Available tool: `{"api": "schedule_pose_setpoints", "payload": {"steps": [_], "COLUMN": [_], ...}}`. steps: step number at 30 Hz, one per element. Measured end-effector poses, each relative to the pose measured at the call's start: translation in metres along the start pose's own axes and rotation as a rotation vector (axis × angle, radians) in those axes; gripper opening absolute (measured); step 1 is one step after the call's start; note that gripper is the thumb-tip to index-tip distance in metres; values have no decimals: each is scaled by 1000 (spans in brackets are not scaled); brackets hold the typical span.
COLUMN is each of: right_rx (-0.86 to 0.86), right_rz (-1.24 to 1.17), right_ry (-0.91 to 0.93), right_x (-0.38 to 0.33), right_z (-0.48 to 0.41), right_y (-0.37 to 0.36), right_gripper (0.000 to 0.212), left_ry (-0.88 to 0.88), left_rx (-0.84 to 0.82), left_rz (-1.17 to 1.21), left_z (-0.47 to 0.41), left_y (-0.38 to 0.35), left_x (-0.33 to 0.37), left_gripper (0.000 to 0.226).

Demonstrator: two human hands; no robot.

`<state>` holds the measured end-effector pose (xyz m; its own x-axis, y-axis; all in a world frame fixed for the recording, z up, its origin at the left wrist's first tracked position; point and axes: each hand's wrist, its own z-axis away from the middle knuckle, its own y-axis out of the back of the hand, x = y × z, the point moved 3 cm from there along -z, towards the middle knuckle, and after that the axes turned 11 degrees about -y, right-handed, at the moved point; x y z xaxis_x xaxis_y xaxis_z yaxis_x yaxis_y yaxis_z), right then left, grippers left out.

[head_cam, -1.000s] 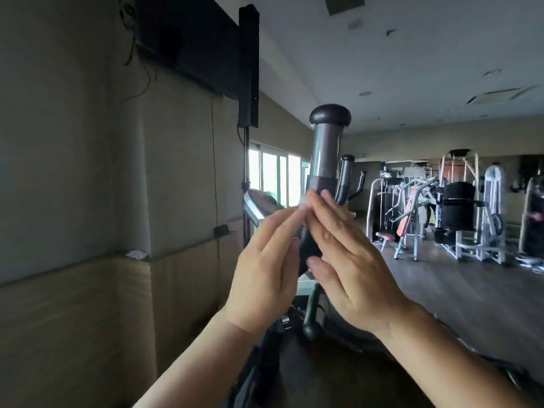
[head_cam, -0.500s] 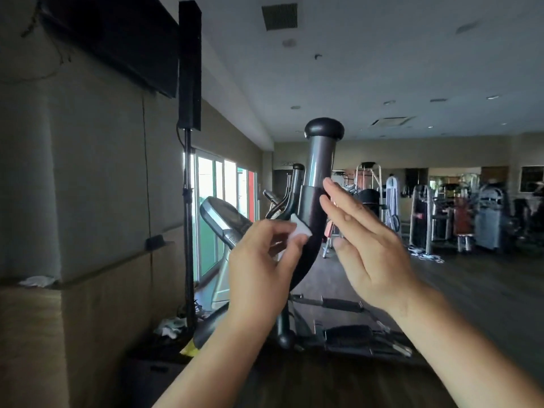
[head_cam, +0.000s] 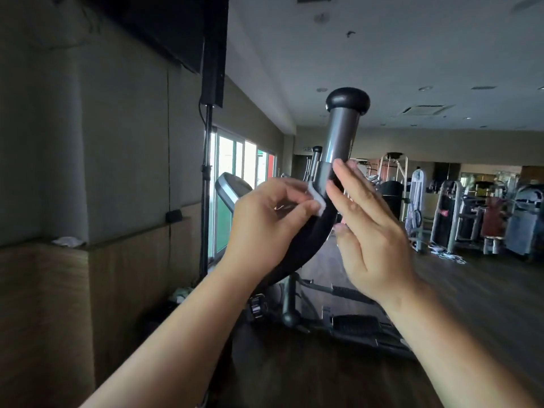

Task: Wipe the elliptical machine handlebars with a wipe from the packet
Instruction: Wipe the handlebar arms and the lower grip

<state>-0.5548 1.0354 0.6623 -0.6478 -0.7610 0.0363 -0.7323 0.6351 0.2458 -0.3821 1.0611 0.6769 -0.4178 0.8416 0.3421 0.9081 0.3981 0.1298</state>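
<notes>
One white wipe (head_cam: 405,198) sits pinched between the thumb and forefinger of the left hand (head_cam: 265,220), pressed against the handlebar (head_cam: 338,154) at the hand's 2 o'clock. The right hand (head_cam: 372,231) is flat, fingers (head_cam: 348,184) stretched out and holding nothing, touching the bar's other side at 3 o'clock from the wipe. One near handlebar, a second (head_cam: 315,160) behind it at 10 o'clock.
</notes>
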Motion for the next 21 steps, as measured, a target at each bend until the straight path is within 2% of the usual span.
{"api": "schedule_pose_setpoints", "payload": {"steps": [6,11,15,17,19,21], "right_rx": [-37,-35,-29,-29,-28,-21], "right_rz": [11,35,67,76,72,75], "right_ry": [34,15,11,-21,-70,-120], "right_x": [-4,-11,-16,-18,-21,-23], "right_z": [19,25,33,36,36,35], "right_y": [-4,-5,-3,-3,-2,0], "right_gripper": [45,43,40,43,45,46], "left_ry": [81,-92,114,137,103,102], "left_rx": [-104,-181,-186,-224,-224,-147], "left_rz": [-17,-109,-71,-64,61,260], "left_z": [47,19,45,31,-3,-39], "left_y": [18,13,29,30,17,6], "left_x": [-21,-6,-31,-29,-15,-4], "left_gripper": [5,5,7,9,11,10]}}
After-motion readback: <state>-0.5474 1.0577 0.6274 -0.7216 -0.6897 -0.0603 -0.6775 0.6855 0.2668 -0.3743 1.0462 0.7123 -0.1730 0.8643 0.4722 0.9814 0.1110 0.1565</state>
